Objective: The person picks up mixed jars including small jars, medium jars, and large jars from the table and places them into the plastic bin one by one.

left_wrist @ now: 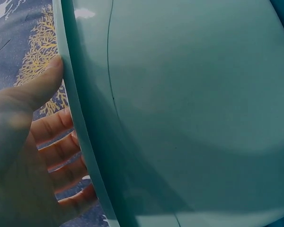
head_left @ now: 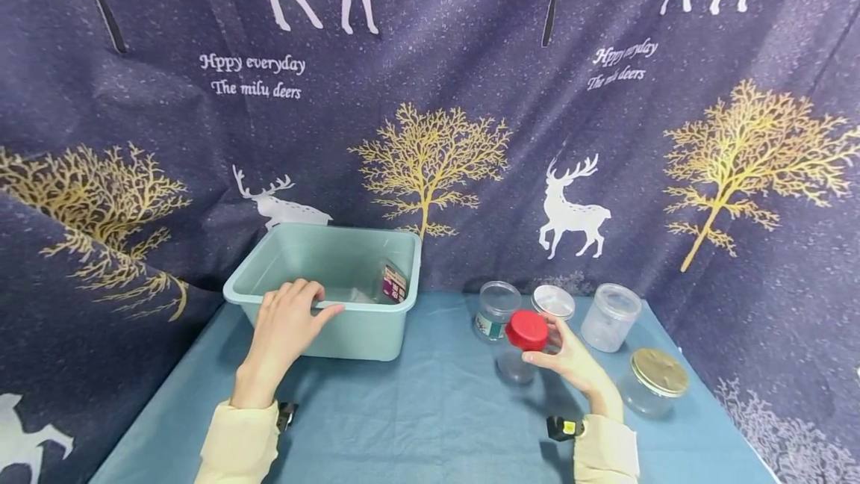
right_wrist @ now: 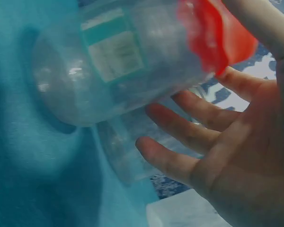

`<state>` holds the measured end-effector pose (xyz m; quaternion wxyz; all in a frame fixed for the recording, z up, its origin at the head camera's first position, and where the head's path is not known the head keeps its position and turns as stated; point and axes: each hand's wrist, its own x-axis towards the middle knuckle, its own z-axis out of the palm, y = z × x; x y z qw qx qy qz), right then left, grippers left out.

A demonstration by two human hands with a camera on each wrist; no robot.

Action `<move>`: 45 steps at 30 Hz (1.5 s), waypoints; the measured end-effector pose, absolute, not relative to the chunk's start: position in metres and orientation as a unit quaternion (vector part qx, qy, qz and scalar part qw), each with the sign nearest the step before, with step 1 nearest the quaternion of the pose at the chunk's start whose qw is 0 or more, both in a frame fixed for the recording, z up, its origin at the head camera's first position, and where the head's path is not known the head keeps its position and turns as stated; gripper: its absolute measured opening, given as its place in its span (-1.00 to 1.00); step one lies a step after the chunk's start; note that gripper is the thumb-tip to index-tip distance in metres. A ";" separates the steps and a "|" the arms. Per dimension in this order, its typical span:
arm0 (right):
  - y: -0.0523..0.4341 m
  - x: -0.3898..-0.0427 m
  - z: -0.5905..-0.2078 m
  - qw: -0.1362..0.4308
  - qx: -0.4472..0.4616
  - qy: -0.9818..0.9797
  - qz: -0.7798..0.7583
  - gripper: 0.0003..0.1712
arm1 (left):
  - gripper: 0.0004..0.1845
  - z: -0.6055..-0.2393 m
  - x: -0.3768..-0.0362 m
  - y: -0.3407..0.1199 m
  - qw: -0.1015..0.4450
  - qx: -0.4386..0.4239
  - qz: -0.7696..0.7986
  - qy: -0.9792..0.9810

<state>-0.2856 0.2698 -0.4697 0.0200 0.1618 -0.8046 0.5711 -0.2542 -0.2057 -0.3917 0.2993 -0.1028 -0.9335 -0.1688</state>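
Note:
A clear plastic jar (right_wrist: 113, 61) with a red lid (head_left: 527, 330) is in my right hand (head_left: 571, 364). Thumb and index finger hold it around the lid, while the other fingers (right_wrist: 168, 158) extend loosely beside it. A label behind the clear wall shows in the right wrist view; whether the base touches the cloth, I cannot tell. My left hand (head_left: 285, 327) is at the near rim of a pale green plastic tub (head_left: 322, 331), its thumb and fingers (left_wrist: 61, 151) relaxed and resting against the rim. Inside the tub lies a clear item with a purple label (head_left: 394, 284).
Behind the red-lidded jar stand a clear jar with a teal label (head_left: 497, 305), a jar with a silver-white lid (head_left: 554, 302) and a frosted jar (head_left: 610, 320). Right of my wrist is a gold-lidded jar (head_left: 658, 376). A patterned curtain (head_left: 430, 58) hangs behind the blue cloth (head_left: 430, 424).

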 end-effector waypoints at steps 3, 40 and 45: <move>0.267 -0.287 -0.475 0.025 0.154 -0.819 0.553 -0.04 | -0.61 -0.391 -0.255 -0.205 0.302 -0.105 -0.165 -0.933; 0.258 -0.294 -0.490 0.062 0.112 -0.836 0.534 0.00 | -0.60 -0.395 -0.256 -0.205 0.308 -0.105 -0.166 -0.931; 0.256 -0.292 -0.485 0.067 0.115 -0.833 0.537 -0.03 | -0.60 -0.393 -0.256 -0.205 0.311 -0.106 -0.167 -0.930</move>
